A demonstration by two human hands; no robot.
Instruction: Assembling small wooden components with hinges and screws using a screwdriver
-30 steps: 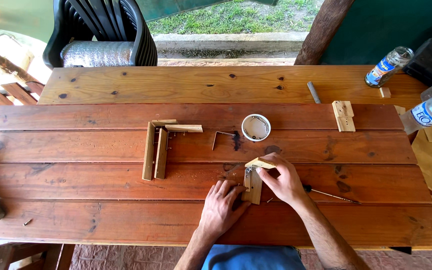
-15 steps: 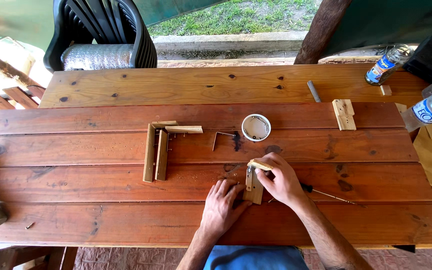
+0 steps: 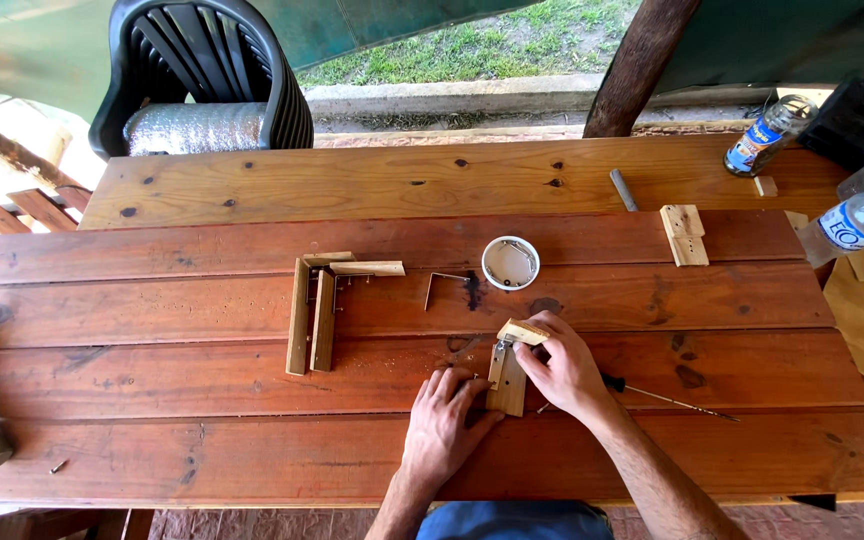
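Little moves since before: right hand (image 3: 564,368) fingers pinch small wood block (image 3: 523,332); left hand (image 3: 444,425) fingers press wood strip (image 3: 508,382) on red plank desk (image 3: 202,420), grass at twelve o'clock.

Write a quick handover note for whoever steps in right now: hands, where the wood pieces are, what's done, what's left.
Left hand presses the flat wooden strip to the table.
Right hand holds a small wooden block at the strip's far end, beside a metal bracket.
Done: a similar assembled wooden piece lies to the left.
Left: block looks unfastened. Spare bracket, white lid and screwdriver lie nearby.
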